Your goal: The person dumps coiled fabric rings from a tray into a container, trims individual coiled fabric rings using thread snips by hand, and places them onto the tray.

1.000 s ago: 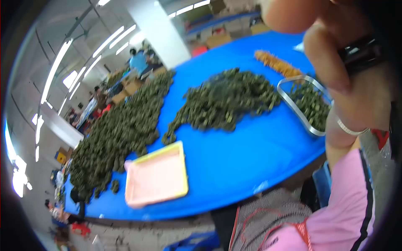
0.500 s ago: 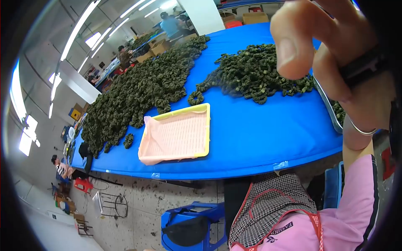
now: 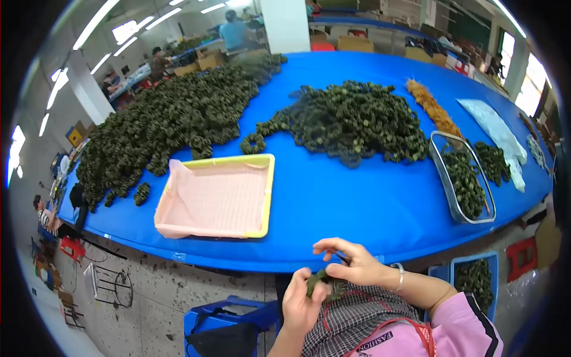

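Close to my apron, both hands are together at the table's front edge. My left hand has its fingers closed on a small dark green ring-shaped piece. Against that piece is the thumb of my right hand, whose fingers are curled; a thin dark item, too small to name, shows between them. Beyond my hands lies the blue table. A yellow tray lined with pink cloth rests at its left front. Dark green pieces form a central pile and a long left pile.
At the right are a clear container of green pieces, an orange-brown bundle and a plastic bag. A blue crate and a blue stool stand below. Other people sit in the far background.
My right hand has come down from close before the camera to the table's front edge. My left hand is now in view with the green piece. The view has shifted, showing more of the table's right side.
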{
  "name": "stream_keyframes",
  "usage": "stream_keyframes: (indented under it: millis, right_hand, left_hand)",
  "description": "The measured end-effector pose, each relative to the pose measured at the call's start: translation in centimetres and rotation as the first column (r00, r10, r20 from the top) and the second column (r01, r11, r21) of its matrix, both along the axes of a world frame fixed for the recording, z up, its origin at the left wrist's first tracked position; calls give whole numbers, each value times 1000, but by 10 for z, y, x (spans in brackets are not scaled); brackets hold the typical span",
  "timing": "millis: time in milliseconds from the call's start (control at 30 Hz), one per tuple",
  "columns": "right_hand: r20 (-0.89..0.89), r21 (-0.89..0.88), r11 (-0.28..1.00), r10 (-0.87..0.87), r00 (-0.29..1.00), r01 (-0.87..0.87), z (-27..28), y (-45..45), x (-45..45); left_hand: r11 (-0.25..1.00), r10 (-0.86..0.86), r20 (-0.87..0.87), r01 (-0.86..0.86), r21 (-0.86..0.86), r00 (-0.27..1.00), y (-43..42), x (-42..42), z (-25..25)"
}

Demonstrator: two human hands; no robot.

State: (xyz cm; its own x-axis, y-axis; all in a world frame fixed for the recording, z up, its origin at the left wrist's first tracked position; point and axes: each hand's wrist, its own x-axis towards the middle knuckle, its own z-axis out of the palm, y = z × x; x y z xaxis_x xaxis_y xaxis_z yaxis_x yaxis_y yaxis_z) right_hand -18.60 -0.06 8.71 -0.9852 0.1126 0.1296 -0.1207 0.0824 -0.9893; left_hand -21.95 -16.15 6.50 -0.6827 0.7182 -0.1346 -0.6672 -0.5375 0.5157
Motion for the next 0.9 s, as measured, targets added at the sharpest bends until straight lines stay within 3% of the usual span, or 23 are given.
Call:
stream_keyframes:
  millis: [33,67,100,233,267,367,467,567,633,700,733,800,833,900]
  right_hand:
    - [35,-50,998,-24,999,26,-17,-6,0]
    - [126,-75,995,-49,991,59,-26,-6,2]
    - [219,-290,954,-12,976,77,-30,-6,5]
    - [249,-424,883,-99,964,200,-43,0,12]
    - [270,-476,852,-93,958,217,-42,2,13]
    - [229,-466,846,-167,959,258,-45,3,19]
    - [216,-317,847,-374,902,427,-45,18,26]
    - [171,-341,802,-461,871,491,-46,32,29]
    - [151,-349,788,-487,860,507,-52,37,29]
    - [147,-262,813,-498,855,519,-58,35,26]
    - [102,-152,873,-452,886,463,-62,34,24]
    - [-9,22,925,-379,925,379,-58,37,19]
    - [-62,171,878,-444,894,448,-58,46,16]
    - [-195,430,699,-546,815,571,-65,73,13]
  left_hand:
    - [990,-96,33,92,102,995,5,-7,-11]
    - [992,-122,33,120,48,992,10,-14,-20]
    - [989,-151,29,151,-3,988,13,-19,-25]
    - [975,-181,130,195,-110,975,29,-28,-23]
    - [969,-234,107,242,-59,966,32,-32,-30]
    - [945,-308,110,317,-85,945,43,-35,-35]
    - [927,-365,199,374,-7,909,49,-36,-40]
    - [894,-416,170,436,-107,894,58,-37,-32]
    - [840,-464,11,444,-311,886,66,-33,-29]
    - [782,-522,-216,362,-508,825,71,-34,-39]
    - [819,-476,-202,348,-457,856,73,-36,-42]
    - [769,-329,-455,-45,-638,827,71,-50,-36]
    - [696,-278,-574,-250,-673,770,69,-61,-30]
    - [500,-131,-781,-640,-584,611,59,-102,-15]
